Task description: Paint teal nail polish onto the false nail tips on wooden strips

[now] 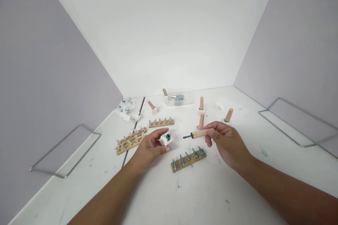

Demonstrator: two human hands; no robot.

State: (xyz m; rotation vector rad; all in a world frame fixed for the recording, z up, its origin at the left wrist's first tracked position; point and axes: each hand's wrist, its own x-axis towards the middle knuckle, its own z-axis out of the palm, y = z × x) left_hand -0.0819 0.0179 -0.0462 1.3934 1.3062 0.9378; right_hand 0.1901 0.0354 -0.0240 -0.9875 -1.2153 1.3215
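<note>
My left hand (151,147) grips a small white nail polish bottle (166,139), tilted, its uncapped neck dark with green polish. Between the fingers of my right hand (224,140) is a nail polish brush (198,134) with a peach cap handle. Its dark green bristles point left, towards the bottle but apart from it. Below both hands lies a wooden nail stand (188,160) bearing several pointed press-on nails (187,156) in glossy teal.
Left of my hands are wooden stands (129,144) with clear nails, another stand (161,123) behind. Peach-capped bottles (201,103) stand around; a clear tray (178,100) holds more bottles. Stained tissue (128,107) lies at back left. Wire frames (66,151) flank both sides.
</note>
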